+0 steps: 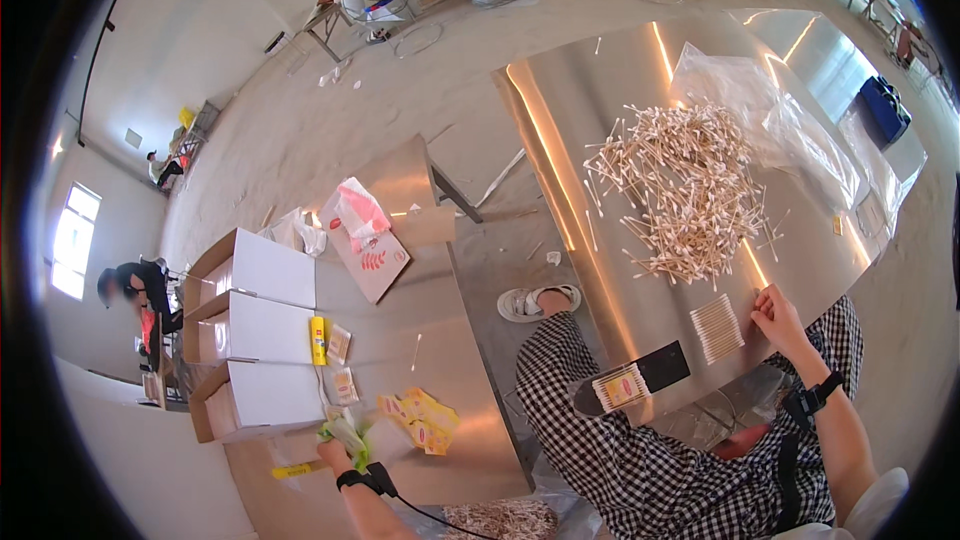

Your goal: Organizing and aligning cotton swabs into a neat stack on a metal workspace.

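I see the right hand by a row of swabs near the edge of the table, the left hand holding green plastic.

Crumpled greenish wrapper, possibly plastic; cotton swabs aligned on a metal table.

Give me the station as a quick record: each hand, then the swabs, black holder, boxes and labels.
Left hand: at green-white plastic; grip unclear
Right hand: just right of the swab row; fingers drawn together, contents unclear
Loose swabs: heaped on the right table, beyond the row
Black holder: left of the row, a yellow-labelled swab pack at its left end
Boxes: three, white, along the left table
Yellow labels: spread on the left table
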Motion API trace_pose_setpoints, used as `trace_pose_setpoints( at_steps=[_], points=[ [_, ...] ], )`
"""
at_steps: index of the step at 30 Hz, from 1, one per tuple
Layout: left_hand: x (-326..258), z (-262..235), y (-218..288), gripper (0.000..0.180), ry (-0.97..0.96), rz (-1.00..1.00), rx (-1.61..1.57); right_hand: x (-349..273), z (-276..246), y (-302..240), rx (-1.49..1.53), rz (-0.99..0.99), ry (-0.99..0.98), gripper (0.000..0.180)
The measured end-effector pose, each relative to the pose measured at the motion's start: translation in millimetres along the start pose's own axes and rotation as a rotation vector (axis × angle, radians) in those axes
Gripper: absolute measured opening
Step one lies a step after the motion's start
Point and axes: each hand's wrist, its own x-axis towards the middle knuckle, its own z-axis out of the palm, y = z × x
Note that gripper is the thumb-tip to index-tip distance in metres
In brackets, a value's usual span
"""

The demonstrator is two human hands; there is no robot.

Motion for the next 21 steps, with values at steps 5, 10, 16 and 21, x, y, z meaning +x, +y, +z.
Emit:
trace_pose_setpoints(
  at_steps=[5,10,16,21],
  points=[
    [-5.6,27.1,-4.5,0.028,-0.069,0.106,-0.233,-1.8,3.3,1.0,-0.039,0.036,0.018,0.022],
    [-9.9,-3.9,-36.9,0.021,-0.048,-0.081,-0.669,-0.1,7.1,5.4,-0.057,-0.040,0.036,0.021],
    [-14.7,-35.0,9.5,0.017,0.110,0.255,0.035,-1.5,14.0,7.6,-0.007,-0.041,0.041,0.019],
    [-49.9,-24.4,35.7,0.015,0.097,0.407,0.166,-1.5,10.8,13.4,-0.049,-0.075,0.049,0.024]
  ],
)
